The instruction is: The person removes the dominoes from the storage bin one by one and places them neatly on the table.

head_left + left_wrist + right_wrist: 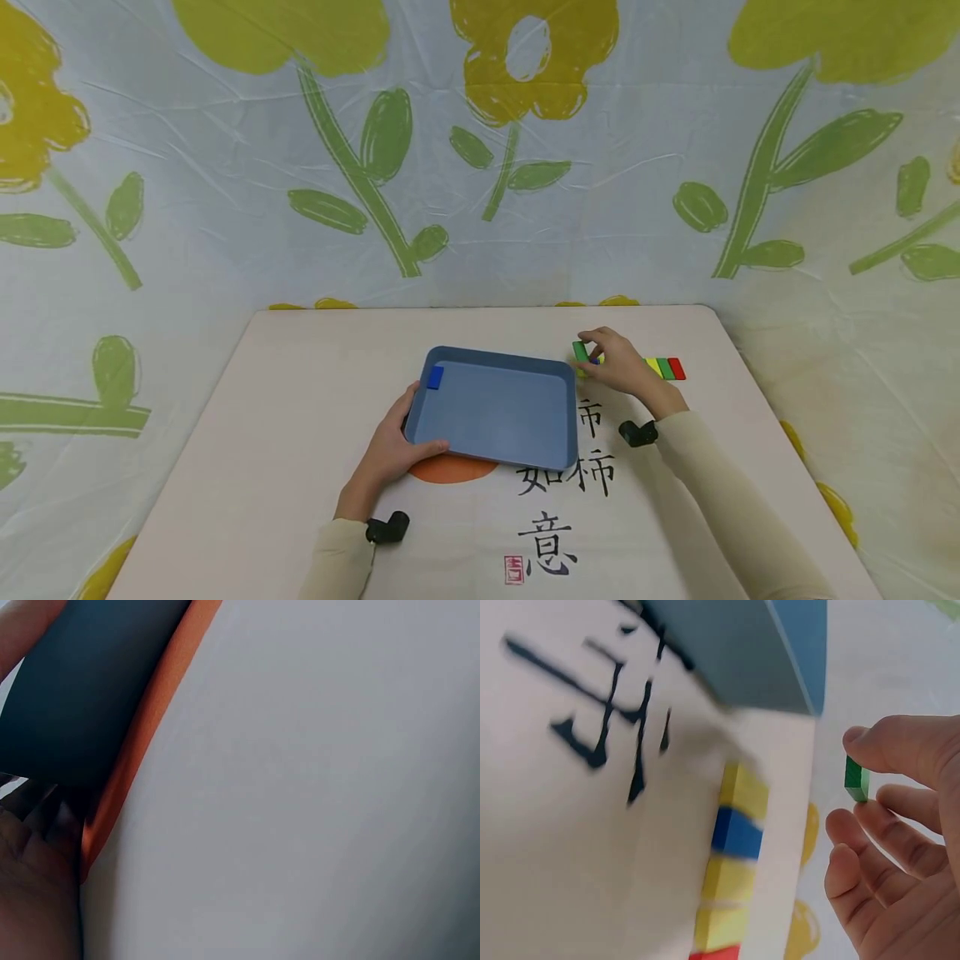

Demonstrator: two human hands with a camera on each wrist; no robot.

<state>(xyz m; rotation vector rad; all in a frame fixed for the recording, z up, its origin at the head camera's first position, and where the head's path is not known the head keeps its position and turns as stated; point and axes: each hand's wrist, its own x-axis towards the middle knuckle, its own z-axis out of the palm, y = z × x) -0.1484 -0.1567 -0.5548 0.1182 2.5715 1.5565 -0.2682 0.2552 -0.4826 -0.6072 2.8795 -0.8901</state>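
My left hand [390,446] grips the left end of a blue-grey tray [495,408], thumb over the near rim. The left wrist view shows the tray's outside [82,682] and fingers [37,844] under it, partly in shadow. One blue block [435,377] lies inside the tray near its far left corner. Just beyond the tray's right end, my right hand [617,362] pinches a green block [856,778] between thumb and fingers, above the table. Beneath that hand runs a row of coloured blocks, with a yellow block [742,791] and a blue block [736,832] at its left end.
The row's right end shows a green block [664,368] and a red block [677,368]. A pale table covering [300,400] carries black brush characters [551,542], a red seal print and an orange shape [453,469]. Flower-patterned cloth [615,183] hangs behind the table.
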